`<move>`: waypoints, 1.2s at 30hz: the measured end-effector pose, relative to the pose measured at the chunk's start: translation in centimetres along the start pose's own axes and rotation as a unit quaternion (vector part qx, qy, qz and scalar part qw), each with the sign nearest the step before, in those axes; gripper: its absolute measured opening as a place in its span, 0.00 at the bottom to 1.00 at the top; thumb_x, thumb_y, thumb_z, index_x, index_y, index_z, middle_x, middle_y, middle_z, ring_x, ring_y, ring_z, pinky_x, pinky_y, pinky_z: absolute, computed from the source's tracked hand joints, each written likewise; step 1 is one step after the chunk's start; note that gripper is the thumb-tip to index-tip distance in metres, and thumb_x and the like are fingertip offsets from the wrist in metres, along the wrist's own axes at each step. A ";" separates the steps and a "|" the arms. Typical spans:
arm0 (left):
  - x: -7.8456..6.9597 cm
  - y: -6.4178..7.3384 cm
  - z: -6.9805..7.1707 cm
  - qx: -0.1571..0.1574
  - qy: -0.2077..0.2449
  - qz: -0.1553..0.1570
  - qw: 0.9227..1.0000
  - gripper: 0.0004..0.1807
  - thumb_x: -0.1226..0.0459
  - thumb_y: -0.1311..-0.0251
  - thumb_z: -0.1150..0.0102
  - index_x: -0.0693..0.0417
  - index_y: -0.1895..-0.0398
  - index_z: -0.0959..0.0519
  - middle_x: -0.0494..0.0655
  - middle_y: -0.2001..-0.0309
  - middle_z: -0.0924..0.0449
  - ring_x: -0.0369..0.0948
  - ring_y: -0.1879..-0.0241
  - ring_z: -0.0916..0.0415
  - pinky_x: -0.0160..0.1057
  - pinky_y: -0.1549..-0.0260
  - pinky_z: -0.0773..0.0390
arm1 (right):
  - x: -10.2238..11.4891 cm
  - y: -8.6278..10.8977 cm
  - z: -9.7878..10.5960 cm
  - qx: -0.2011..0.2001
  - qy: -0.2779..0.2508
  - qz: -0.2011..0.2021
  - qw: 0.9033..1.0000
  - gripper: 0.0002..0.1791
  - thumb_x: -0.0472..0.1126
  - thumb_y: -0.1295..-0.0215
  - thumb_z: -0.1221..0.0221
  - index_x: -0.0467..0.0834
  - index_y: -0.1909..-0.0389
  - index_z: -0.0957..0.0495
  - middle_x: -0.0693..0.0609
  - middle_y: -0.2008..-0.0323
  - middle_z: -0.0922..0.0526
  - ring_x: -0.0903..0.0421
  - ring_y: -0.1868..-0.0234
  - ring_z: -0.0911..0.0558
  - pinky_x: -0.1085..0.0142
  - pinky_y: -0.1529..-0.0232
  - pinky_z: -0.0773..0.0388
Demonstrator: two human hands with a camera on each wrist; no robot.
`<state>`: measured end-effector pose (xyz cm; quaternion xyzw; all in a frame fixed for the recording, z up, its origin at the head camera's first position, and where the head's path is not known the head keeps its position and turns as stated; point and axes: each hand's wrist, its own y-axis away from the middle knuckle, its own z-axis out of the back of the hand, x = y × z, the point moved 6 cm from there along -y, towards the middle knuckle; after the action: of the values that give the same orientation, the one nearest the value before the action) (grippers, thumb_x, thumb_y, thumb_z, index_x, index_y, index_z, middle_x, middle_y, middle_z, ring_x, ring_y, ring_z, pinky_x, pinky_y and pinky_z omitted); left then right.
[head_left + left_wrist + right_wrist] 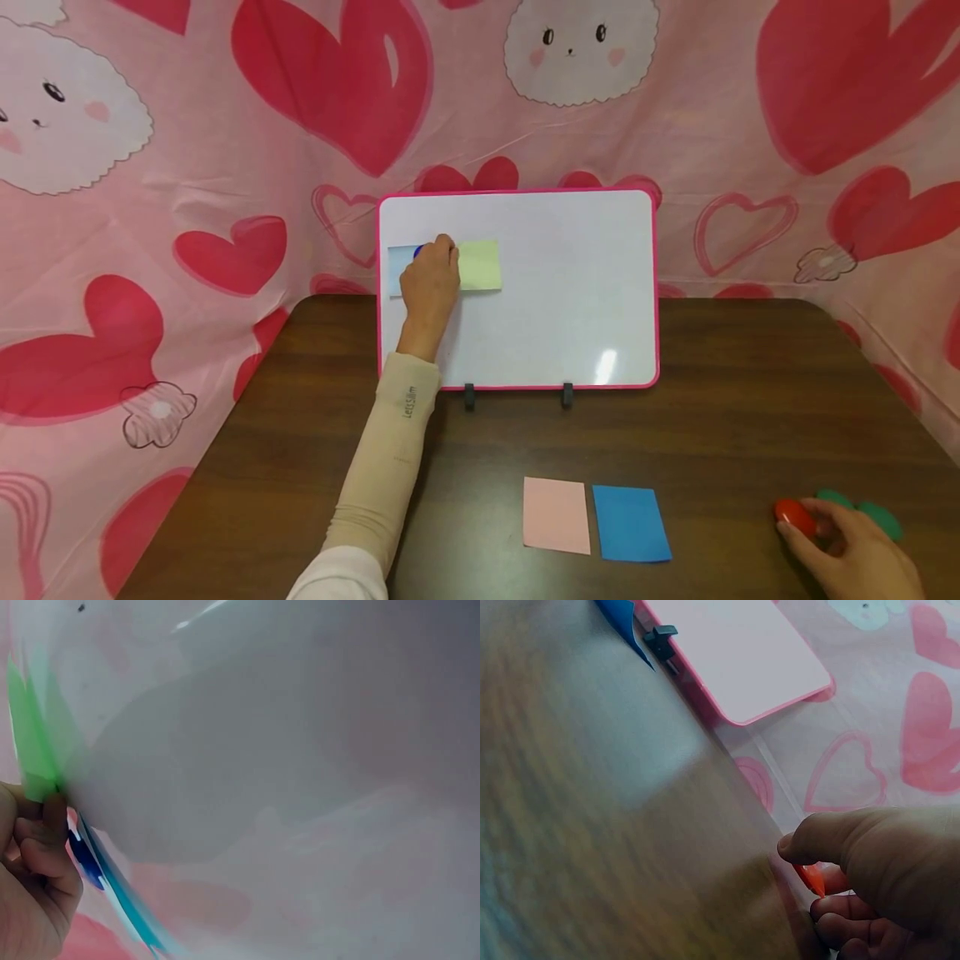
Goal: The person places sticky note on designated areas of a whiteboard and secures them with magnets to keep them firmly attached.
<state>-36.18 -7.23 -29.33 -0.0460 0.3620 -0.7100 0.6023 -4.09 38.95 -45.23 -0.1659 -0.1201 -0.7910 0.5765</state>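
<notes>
On the upper left of the whiteboard (555,292), my left hand (432,283) pinches the near edge of a pale green paper note (481,265). In the left wrist view the green note (34,742) meets the curled fingers of the hand (37,877). Just left of them a light blue note (401,268) lies on the board under a dark blue round magnet (417,251), which the hand partly covers. Low on the right, my right hand (862,550) holds a red round magnet (795,517) between thumb and fingers; the red magnet (811,879) also shows in the right wrist view.
Two green magnets (879,520) lie on the table just behind the right hand. A pink note (557,515) and a blue note (632,523) lie side by side at the table's front. Black feet (567,396) support the pink-framed board, and a heart-patterned cloth (465,125) hangs behind.
</notes>
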 end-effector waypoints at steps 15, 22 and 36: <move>0.9 0.3 -0.1 0.164 0.086 0.085 0.979 0.25 0.57 0.29 0.42 0.56 0.32 0.29 0.54 0.57 0.20 0.51 0.57 0.25 0.52 0.54 0.25 | 0.1 0.1 0.0 0.000 -0.003 -0.003 1.000 0.31 0.55 0.33 0.36 0.30 0.47 0.24 0.50 0.68 0.21 0.58 0.73 0.29 0.63 0.76 0.34; 1.2 0.7 -0.1 0.196 0.097 0.089 0.972 0.27 0.58 0.28 0.43 0.51 0.29 0.34 0.53 0.65 0.24 0.52 0.62 0.27 0.50 0.59 0.27 | 0.2 0.0 0.1 0.004 0.001 0.003 1.000 0.31 0.56 0.33 0.36 0.30 0.48 0.24 0.51 0.68 0.20 0.58 0.73 0.29 0.64 0.76 0.34; 1.7 1.1 0.0 0.226 0.115 0.090 0.963 0.30 0.60 0.30 0.44 0.47 0.26 0.39 0.53 0.64 0.24 0.51 0.64 0.26 0.47 0.63 0.26 | 5.1 -0.5 2.3 -0.026 -0.027 0.057 0.998 0.29 0.54 0.33 0.35 0.31 0.47 0.23 0.44 0.64 0.20 0.53 0.69 0.23 0.66 0.76 0.30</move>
<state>-35.75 -8.69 -30.61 0.2064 0.2616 -0.7167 0.6126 -5.71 35.58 -41.07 -0.2084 -0.1055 -0.7549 0.6129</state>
